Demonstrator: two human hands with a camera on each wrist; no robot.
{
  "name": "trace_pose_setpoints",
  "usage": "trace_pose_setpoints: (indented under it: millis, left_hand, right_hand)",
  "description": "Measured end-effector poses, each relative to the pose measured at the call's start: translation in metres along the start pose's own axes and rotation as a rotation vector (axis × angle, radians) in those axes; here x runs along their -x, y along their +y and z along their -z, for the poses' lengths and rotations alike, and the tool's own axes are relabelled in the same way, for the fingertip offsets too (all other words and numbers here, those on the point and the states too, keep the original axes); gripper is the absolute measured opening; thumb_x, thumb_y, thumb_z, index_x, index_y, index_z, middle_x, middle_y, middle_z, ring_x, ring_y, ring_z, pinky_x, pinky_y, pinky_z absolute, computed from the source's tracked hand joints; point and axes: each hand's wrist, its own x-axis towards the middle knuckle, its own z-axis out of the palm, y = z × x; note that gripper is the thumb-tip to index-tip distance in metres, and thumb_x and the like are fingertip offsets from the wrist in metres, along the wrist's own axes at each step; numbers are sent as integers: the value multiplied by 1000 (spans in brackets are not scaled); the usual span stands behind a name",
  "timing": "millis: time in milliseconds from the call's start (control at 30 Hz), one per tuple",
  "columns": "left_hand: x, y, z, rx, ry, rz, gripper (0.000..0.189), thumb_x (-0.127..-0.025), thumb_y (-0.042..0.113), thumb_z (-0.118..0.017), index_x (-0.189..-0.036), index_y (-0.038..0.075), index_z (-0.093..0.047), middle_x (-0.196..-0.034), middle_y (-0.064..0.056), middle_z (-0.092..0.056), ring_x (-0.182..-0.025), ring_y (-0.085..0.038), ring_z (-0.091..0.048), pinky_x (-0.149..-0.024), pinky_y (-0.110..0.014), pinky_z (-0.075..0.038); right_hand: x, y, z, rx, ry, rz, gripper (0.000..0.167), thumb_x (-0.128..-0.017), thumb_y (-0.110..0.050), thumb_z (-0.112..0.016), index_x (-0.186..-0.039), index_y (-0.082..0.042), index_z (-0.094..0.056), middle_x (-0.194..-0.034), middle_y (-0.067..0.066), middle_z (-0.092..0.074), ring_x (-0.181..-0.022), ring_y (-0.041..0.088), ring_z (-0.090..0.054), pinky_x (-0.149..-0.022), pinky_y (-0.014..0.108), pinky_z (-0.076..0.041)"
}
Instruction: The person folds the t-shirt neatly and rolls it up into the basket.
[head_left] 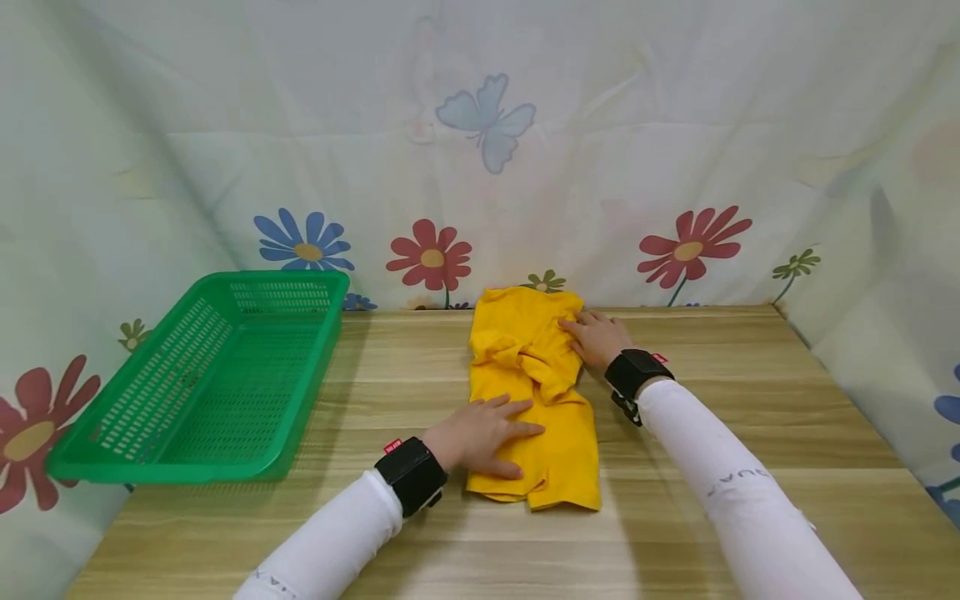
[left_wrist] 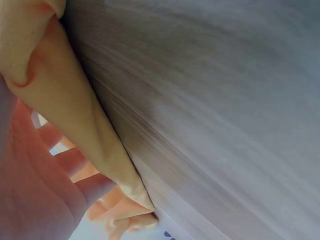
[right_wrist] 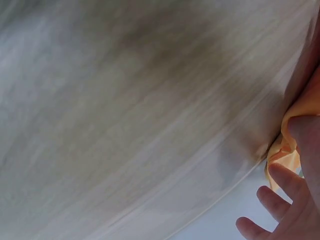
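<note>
A yellow garment [head_left: 562, 450], probably cloth shorts or a shirt, lies folded lengthwise on the table with a crumpled bunch across its middle. My left hand [head_left: 480, 435] rests on the lower left part of the cloth, fingers spread and fairly straight. At the upper right edge, my right hand [head_left: 598, 340] touches the fabric with extended fingers. In the left wrist view the cloth [left_wrist: 75, 110] hides part of the left fingers. The right wrist view shows the right fingers [right_wrist: 272, 202] apart beside the garment's edge [right_wrist: 282, 150].
A green plastic basket [head_left: 281, 442] with perforated walls stands on the left of the wooden table [head_left: 720, 517]. Behind the table hangs a pale curtain [head_left: 600, 183] printed with flowers and a butterfly; the cloth's far end reaches close to it.
</note>
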Motion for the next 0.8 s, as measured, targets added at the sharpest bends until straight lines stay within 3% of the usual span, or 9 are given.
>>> trace_pose_setpoints:
  millis: [133, 367, 500, 633, 733, 800]
  left_hand:
    - [-2, 2, 0, 14, -6, 4, 66, -86, 58, -56, -144, 36, -36, -156, -3, -25, -139, -35, -30, -109, -52, -29]
    - [1, 3, 0, -27, 9, 21, 66, -87, 58, -55, -145, 34, -36, -156, -4, -25, -139, -36, -31, -106, -55, -32]
    - [4, 5, 0, -52, 34, 39, 66, -87, 59, -54, -144, 32, -38, -155, -4, -27, -139, -33, -32, -107, -55, -31]
    - [11, 10, -3, -93, 111, 46, 63, -86, 59, -55, -140, 28, -45, -149, -4, -38, -134, -29, -38, -107, -51, -33]
    - [20, 15, -5, -135, 212, 31, 54, -86, 55, -59, -130, 23, -56, -135, -4, -51, -121, -26, -49, -100, -45, -40]
    - [29, 20, -5, -155, 284, 12, 46, -85, 51, -63, -120, 20, -61, -119, -2, -58, -105, -22, -54, -89, -37, -46]
  right_hand:
    - [11, -4, 7, 5, 52, 35, 44, -93, -20, -58, -135, -12, -51, -138, 21, -47, -125, 42, -45, -95, 60, -40]
    - [53, -29, 28, -84, 237, 284, 35, -83, -13, -72, -116, -4, -64, -106, 17, -64, -90, 32, -61, -81, 44, -52]
    - [90, -51, 39, -169, 177, 397, 31, -82, -14, -73, -111, -6, -65, -102, 12, -64, -87, 25, -61, -80, 39, -53]
    - [125, -68, 39, -214, 106, 472, 27, -84, -15, -71, -108, -7, -65, -102, 7, -63, -86, 18, -59, -78, 33, -53]
    - [146, -76, 36, -226, 93, 516, 23, -84, -18, -71, -104, -9, -65, -96, 2, -60, -80, 11, -55, -72, 26, -51]
    - [158, -81, 34, -236, 79, 528, 22, -84, -19, -71, -104, -11, -64, -94, -1, -58, -78, 8, -51, -71, 23, -50]
